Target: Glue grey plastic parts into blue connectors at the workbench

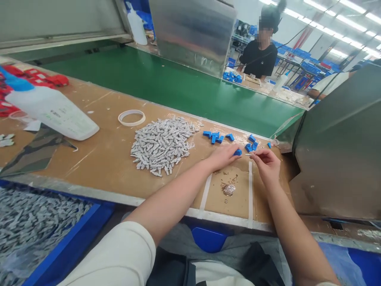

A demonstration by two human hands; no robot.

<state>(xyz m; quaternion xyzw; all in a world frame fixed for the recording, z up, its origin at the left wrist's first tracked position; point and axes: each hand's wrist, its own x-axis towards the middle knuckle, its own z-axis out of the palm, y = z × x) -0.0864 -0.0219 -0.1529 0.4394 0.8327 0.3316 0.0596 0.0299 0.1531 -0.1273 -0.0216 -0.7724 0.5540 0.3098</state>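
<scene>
My left hand [223, 157] is closed around a small blue plastic part [237, 152], whose end sticks out past the fingertips. Just to its right, my right hand [268, 165] pinches a thin, pale small piece [249, 154] between thumb and finger, pointing toward the blue part. Whether the two pieces touch is too small to tell. Beyond my hands lie several loose blue parts [214, 136], with more blue parts [251, 147] near my right fingers. Left of my left hand is a large heap of small grey plastic pieces [163, 141]. Shiny little metal bits [229, 190] lie below my hands.
A roll of tape [131, 118] and a white squeeze bottle [56, 111] lie on the cardboard-covered bench [104, 159]. A green conveyor belt [178, 87] runs behind. Red parts [38, 77] are far left. A blue bin [68, 242] holds grey pieces. Another person [260, 55] sits across.
</scene>
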